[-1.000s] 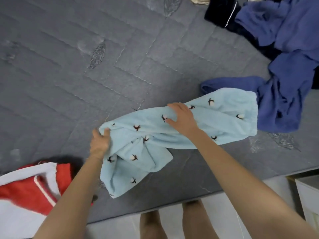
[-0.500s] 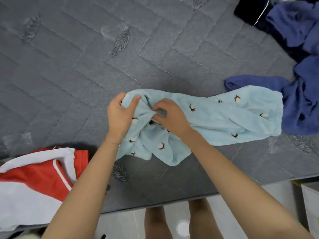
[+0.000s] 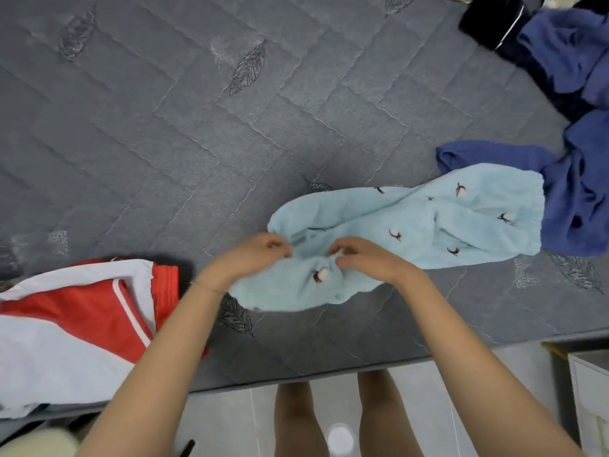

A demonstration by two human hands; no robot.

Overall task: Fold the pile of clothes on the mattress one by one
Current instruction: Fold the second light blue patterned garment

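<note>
- The fingers (image 3: pixel 279 246) of the left hand (image 3: pixel 255 255) are curled and a fold of the light-blue garment (image 3: pixel 428 225) is pinched at its left end.
- The fingers (image 3: pixel 339 249) of the right hand (image 3: pixel 365 260) are likewise curled and the same bunched cloth is pinched, just beside the left hand; the fingertips of the two hands face each other.
- The garment is laid on the grey quilted mattress (image 3: pixel 164 143), near its front edge and right of centre, with its right end touching the dark-blue pile of clothes (image 3: pixel 576 199).
- Wide bare mattress is left beyond and to the left of the hands.
- The front edge of the mattress is seen just behind the forearms, with the floor (image 3: pixel 230 417) below it.
- A red and white garment (image 3: pixel 82 308) is spread at the front left corner, near the left forearm but apart from the blue one.
- A black garment (image 3: pixel 487 21) is seen at the far right corner, against the pile.
- Half a second ago the left hand was laid over the garment's left end with the thumb spread, and the right hand was pressed on a gathered fold; now both hands are closed on the cloth, close together.
- A second ago the hands were well apart.
- The garment is seen as fleecy and pale blue, printed with small cotton bolls, with a gathered band at its right end; it is creased and not yet folded flat.
</note>
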